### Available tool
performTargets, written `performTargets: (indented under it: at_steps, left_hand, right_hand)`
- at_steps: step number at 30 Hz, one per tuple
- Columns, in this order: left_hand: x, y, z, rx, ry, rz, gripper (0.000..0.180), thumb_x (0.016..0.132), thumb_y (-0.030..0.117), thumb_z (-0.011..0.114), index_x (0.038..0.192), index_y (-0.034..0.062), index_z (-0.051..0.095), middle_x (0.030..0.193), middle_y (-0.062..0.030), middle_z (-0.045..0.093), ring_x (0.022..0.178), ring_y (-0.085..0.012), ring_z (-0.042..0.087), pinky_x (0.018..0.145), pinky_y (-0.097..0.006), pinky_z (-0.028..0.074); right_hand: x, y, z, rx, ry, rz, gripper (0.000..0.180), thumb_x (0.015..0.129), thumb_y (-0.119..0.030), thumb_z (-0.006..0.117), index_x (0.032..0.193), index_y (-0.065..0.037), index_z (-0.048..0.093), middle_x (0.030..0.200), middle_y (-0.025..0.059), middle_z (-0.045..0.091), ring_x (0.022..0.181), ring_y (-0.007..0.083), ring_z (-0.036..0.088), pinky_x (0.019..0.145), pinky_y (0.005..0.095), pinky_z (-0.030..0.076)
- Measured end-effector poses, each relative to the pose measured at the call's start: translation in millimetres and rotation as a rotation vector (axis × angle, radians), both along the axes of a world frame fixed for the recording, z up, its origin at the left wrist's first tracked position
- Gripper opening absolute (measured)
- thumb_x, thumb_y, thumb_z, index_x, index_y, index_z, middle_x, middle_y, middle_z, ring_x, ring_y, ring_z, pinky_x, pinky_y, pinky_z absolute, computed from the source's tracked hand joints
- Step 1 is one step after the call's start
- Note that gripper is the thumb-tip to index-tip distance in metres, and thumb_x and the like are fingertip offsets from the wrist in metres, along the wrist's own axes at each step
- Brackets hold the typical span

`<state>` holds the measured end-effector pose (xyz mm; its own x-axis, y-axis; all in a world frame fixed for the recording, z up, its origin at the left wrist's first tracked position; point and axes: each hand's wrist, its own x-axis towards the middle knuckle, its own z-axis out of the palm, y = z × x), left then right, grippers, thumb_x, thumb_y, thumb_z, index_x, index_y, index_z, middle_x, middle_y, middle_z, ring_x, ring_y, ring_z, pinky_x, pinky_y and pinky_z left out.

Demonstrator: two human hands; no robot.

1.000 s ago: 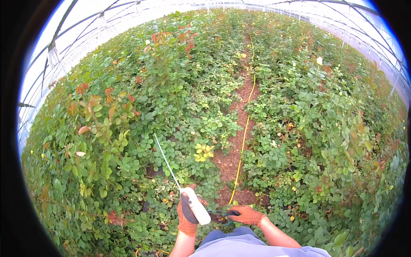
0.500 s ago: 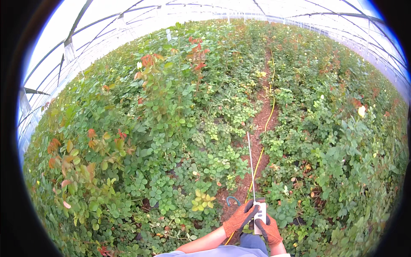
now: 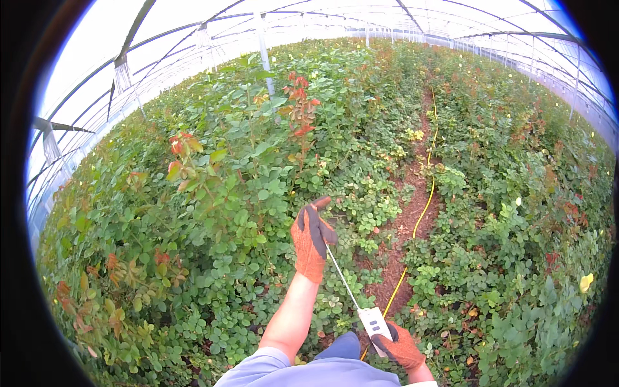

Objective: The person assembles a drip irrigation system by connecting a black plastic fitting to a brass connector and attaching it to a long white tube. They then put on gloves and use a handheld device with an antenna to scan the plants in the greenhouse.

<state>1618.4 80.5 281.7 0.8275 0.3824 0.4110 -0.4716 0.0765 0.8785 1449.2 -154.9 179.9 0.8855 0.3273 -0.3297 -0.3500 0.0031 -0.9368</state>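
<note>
Orange gloves with dark palms cover both our hands as we work a white probe (image 3: 374,320) among rose bushes (image 3: 213,213) in a plastic-roofed greenhouse. Our right hand (image 3: 401,347) is closed round the lower end of the probe's boxy white handle, fingers wrapped over it, down near the bottom edge of the view and just above our grey shirt (image 3: 322,373). From the handle a thin metal rod (image 3: 342,277) runs up and to the left. Our left hand (image 3: 312,236) meets the rod at its far end, arm stretched out over the foliage; the fingers are curled loosely around the tip, though we cannot tell how firmly they grip it, since the glove hides the contact.

Right of the probe, a strip of bare reddish soil (image 3: 412,226) forms a path between the beds, and a yellow hose (image 3: 422,206) lies along it, running from just beside the handle away toward the far end of the house. Left of the probe, the bushes rise taller, with red young shoots (image 3: 300,106) standing above the green leaves. Farther right of the path, another bed of bushes (image 3: 529,213) fills the view, a single yellow bloom (image 3: 585,282) showing near the rim. Overhead, arched white ribs (image 3: 261,39) carry the translucent roof.
</note>
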Motion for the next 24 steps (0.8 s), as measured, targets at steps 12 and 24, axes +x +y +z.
performTargets:
  at_steps: [12,24]
  left_hand:
    - [238,42,89,-0.316,-0.260,-0.125,0.046,0.106,0.035,0.044,0.112,-0.0085,0.060,0.046,0.0039,0.029,0.038,-0.0087,0.031,0.039,-0.028,0.029]
    - [401,-1,95,-0.222,-0.319,0.016,0.044,0.105,0.030,0.051,0.124,-0.0097,0.052,0.058,0.0080,0.017,0.051,-0.0034,0.020,0.051,-0.024,0.023]
  right_hand:
    - [252,40,44,0.279,0.009,0.140,0.048,0.090,-0.030,0.071,0.123,0.002,0.057,0.094,0.0110,0.070,0.081,0.0201,0.069,0.069,0.0331,0.057]
    - [429,-18,51,0.355,0.075,0.282,0.041,0.093,-0.024,0.068,0.124,0.000,0.055,0.099,0.0120,0.067,0.082,0.0182,0.064,0.070,0.0327,0.053]
